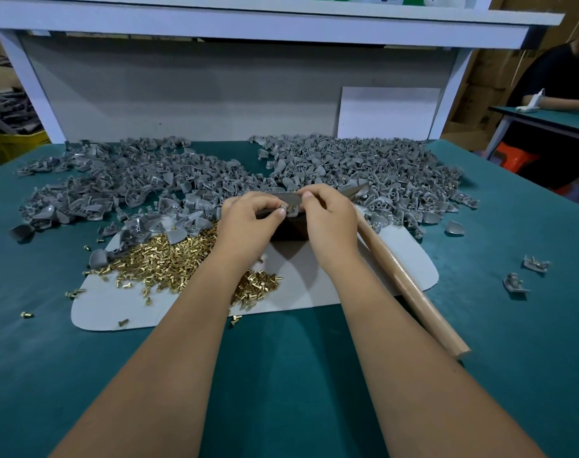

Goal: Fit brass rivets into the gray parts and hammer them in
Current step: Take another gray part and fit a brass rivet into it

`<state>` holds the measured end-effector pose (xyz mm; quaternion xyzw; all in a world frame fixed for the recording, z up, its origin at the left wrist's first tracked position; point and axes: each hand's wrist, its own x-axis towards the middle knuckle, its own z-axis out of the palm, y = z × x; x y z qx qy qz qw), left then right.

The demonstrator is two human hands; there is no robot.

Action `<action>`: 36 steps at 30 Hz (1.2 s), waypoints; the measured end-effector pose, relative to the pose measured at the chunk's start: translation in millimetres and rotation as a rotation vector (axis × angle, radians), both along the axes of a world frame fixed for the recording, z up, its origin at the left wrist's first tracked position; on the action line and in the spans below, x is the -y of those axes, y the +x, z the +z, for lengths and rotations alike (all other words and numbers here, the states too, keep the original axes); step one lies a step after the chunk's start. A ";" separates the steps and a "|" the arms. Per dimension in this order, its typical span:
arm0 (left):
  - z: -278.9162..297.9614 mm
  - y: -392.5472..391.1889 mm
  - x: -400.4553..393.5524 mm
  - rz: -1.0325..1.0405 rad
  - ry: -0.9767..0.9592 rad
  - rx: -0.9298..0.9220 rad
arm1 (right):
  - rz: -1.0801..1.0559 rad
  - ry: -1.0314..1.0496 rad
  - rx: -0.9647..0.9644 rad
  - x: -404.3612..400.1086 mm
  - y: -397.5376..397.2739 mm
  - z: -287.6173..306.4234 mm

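My left hand and my right hand meet over a dark block on the white mat. Between their fingertips they pinch one small gray part with a brass rivet in it. A heap of brass rivets lies on the mat under my left forearm. Large piles of gray parts cover the far half of the green table. The hammer lies to the right of my right hand, its wooden handle pointing toward me and its metal head against the pile.
Two gray parts with rivets lie apart at the right on the green table. Stray rivets lie at the left. A white shelf frame and backboard close off the far edge. Another person sits at a table on the right.
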<state>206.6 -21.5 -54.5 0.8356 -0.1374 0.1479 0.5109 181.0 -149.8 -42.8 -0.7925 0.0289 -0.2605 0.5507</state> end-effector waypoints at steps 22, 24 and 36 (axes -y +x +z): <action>-0.5 1.2 -0.5 0.006 -0.001 0.011 | -0.002 -0.208 0.015 0.1 4.6 -0.7; -0.7 0.4 0.8 0.019 0.014 0.025 | -0.020 -0.269 0.021 -1.5 4.8 -0.2; -1.1 -0.8 5.7 0.080 0.025 0.045 | -0.114 -0.466 0.072 -4.9 4.9 -1.4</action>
